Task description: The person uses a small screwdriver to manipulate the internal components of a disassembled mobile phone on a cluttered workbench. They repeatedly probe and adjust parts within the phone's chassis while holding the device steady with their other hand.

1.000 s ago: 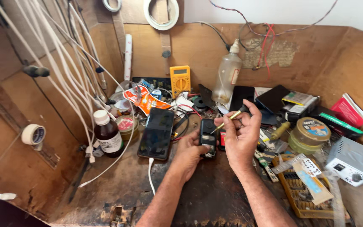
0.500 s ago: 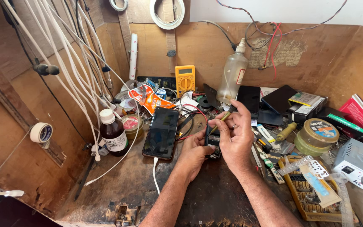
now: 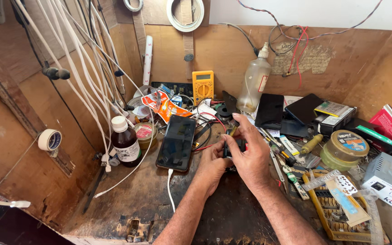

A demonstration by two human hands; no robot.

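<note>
Both my hands meet over a small black device (image 3: 233,146) at the middle of the cluttered wooden bench (image 3: 137,199). My left hand (image 3: 213,161) grips it from the left side. My right hand (image 3: 248,152) covers it from above and the right, fingers curled down, with a thin yellowish stick (image 3: 232,131) just showing under the fingertips. Most of the device is hidden by the hands. A black smartphone (image 3: 176,141) lies face up just left of my hands, a white cable (image 3: 170,188) plugged into its near end.
A brown bottle (image 3: 125,142) with a white cap stands left of the phone. A yellow multimeter (image 3: 203,87) and a clear plastic bottle (image 3: 255,80) lean at the back wall. Dark phones (image 3: 269,110), round tins (image 3: 346,146), a grey box (image 3: 389,179) and tools crowd the right. White cables (image 3: 75,68) hang at left.
My right hand has come down from a raised, open-fingered pose, where it pinched the thin stick, and now closes over the device. The view has shifted slightly to the right.
</note>
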